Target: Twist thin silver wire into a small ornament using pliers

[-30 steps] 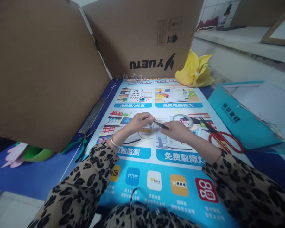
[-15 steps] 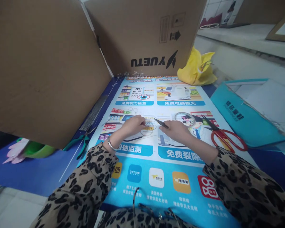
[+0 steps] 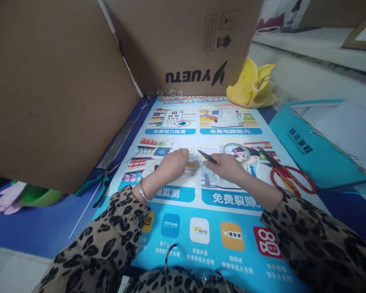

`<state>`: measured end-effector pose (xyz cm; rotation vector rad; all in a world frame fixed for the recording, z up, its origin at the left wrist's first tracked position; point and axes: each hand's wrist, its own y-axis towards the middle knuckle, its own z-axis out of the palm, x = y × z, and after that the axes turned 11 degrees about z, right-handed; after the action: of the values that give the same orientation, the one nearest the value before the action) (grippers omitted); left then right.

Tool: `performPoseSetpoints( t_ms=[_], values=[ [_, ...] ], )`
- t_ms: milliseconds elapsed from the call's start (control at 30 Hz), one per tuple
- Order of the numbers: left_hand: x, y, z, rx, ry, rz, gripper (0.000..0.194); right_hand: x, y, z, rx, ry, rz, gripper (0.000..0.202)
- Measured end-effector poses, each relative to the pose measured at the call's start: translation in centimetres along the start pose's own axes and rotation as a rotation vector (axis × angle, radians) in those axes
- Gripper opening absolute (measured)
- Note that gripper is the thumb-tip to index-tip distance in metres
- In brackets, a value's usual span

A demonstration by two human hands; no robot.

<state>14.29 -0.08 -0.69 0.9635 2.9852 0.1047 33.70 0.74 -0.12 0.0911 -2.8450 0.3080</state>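
Note:
My left hand (image 3: 174, 166) is closed, fingers pinched together, over the middle of a printed poster (image 3: 183, 206). Thin wire (image 3: 172, 142) curls in faint loops around these fingers and seems to be held in them; the pinch itself is hidden. Just to the right, my right hand (image 3: 227, 166) grips a small dark pointed tool (image 3: 206, 156), its tip aimed left at my left hand across a small gap. Whether the tool is tweezers or something else I cannot tell. Red-handled scissors (image 3: 289, 177) lie beside my right forearm.
Cardboard panels (image 3: 183, 36) stand behind and to the left. At the left lie green-handled pliers (image 3: 100, 190), a bundle of thin wires (image 3: 117, 143) and a pink and green object (image 3: 33, 196). A yellow bag (image 3: 252, 86) and a turquoise box (image 3: 314, 150) are at the right.
My left hand has turned slightly, its back more towards me and its fingers tucked down. My right hand keeps nearly the same place. The whole view has shifted a little.

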Motion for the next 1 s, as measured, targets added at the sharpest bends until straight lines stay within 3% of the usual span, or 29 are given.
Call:
performPoseSetpoints(
  t_ms=[100, 233, 467, 667, 1000],
  values=[
    [-0.4, -0.1, -0.6, -0.043, 0.095, 0.045, 0.021, 0.0, -0.1, -0.1, -0.013, 0.028, 0.0, 0.033],
    [-0.1, 0.0, -1.2, -0.02, 0.107, -0.017, 0.019, 0.1, -0.2, -0.2, -0.015, 0.03, 0.014, 0.035],
    [0.5, -0.1, -1.6, -0.049, -0.17, -0.063, 0.014, 0.0, -0.1, 0.0, -0.036, -0.011, 0.027, 0.037],
    [1.3, -0.1, -1.6, -0.102, -0.397, -0.046, 0.01, 0.1, 0.0, 0.2, -0.101, -0.192, 0.068, 0.041],
    [1.3, 0.0, -1.5, -0.142, -0.487, -0.02, 0.009, 0.0, -0.1, 0.4, -0.172, -0.271, 0.042, 0.037]
  ],
)
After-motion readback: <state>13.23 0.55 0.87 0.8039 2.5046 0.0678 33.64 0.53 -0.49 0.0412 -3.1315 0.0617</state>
